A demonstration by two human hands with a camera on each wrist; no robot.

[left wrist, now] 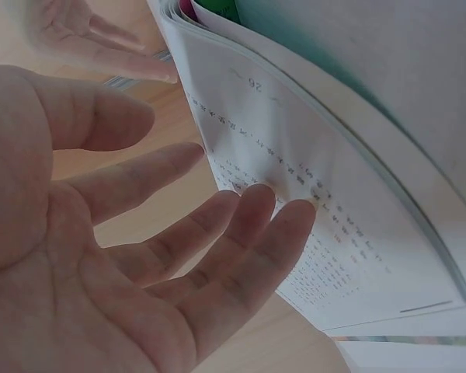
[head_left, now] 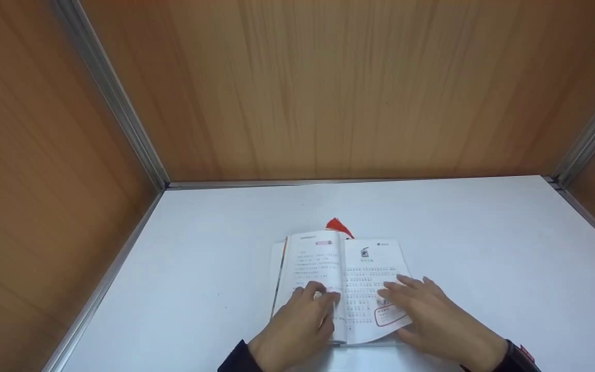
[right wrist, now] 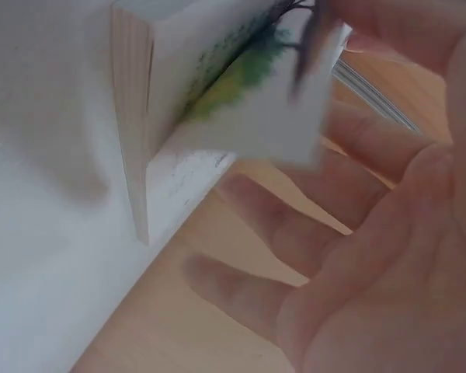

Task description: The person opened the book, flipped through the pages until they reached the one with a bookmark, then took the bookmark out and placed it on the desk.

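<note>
Book open, near-centre of table. L hand fingers flat on left page; R hand fingers straight, spread on right page, near corner curling up. Step, prob: flattening/page turn. Next needs light pinch at page edge.

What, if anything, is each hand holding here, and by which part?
Neither hand grips anything. The left hand rests straight fingers on the open book's left page; the right hand lies flat on its right page.
</note>
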